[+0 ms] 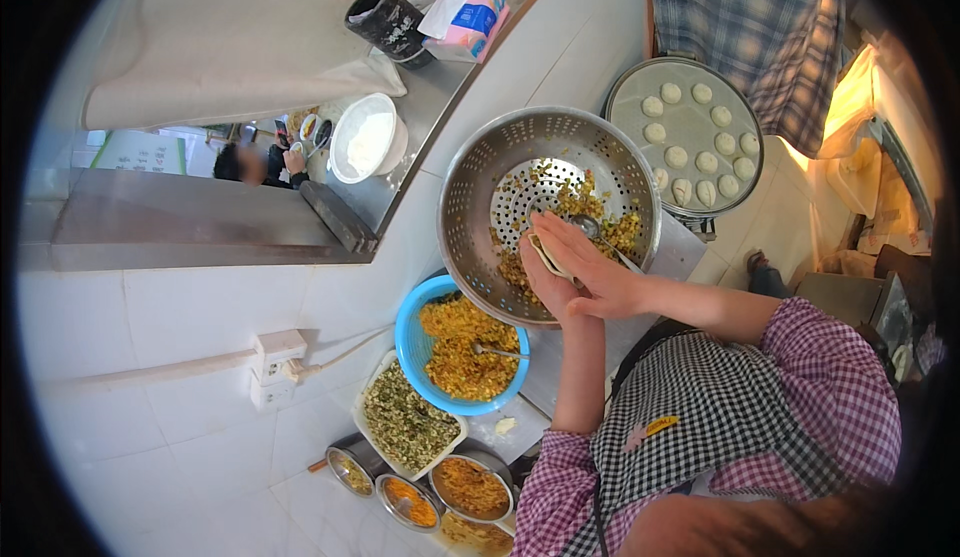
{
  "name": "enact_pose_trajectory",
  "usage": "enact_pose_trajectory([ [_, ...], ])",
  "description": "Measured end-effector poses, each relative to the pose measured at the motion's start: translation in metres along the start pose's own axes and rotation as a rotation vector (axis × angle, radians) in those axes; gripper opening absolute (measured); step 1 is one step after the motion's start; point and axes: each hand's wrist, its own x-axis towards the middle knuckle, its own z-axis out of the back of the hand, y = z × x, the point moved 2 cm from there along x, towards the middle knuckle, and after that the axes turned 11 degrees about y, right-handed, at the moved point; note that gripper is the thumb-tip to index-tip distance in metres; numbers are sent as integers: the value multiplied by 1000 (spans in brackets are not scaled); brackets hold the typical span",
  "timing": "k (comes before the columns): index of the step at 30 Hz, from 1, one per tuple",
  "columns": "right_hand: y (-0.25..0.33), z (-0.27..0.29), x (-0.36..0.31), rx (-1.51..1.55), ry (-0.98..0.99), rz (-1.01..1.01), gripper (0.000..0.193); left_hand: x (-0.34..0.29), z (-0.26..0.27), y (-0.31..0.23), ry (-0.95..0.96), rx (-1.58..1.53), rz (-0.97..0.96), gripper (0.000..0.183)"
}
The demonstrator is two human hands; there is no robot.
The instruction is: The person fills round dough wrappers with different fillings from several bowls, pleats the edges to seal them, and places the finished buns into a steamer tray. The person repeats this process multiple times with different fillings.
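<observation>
My left hand (546, 282) and my right hand (598, 265) are pressed palm to palm, fingers straight. A flat, pale piece of dough (545, 254) is held between them, with only its edge showing. Both hands are over the near side of a large steel colander (470, 207). Chopped filling (580, 197) lies in the colander, partly hidden by my hands. A metal spoon (588, 225) rests in it beside my right hand, its handle leaning toward the rim.
A round griddle (625, 87) with several pale dough rounds stands beyond the colander to the right. Left of me are a blue basket (404, 342) of yellow filling, a white tub (461, 437) of green filling and smaller bowls. A white bowl (398, 147) sits on the ledge; another person (262, 165) shows beyond.
</observation>
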Motion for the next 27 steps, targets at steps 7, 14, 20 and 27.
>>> enact_pose_trajectory([
  [7,-3,78,12,566,139,-258,88,25,28,7,254,-413,425,47],
  [14,10,91,7,522,67,-477,79,1,19,-7,399,-99,197,58],
  [20,35,81,7,19,-14,-272,60,-7,30,-3,338,219,71,64],
  [27,43,108,7,47,-94,-81,26,-17,27,-11,372,131,22,61],
])
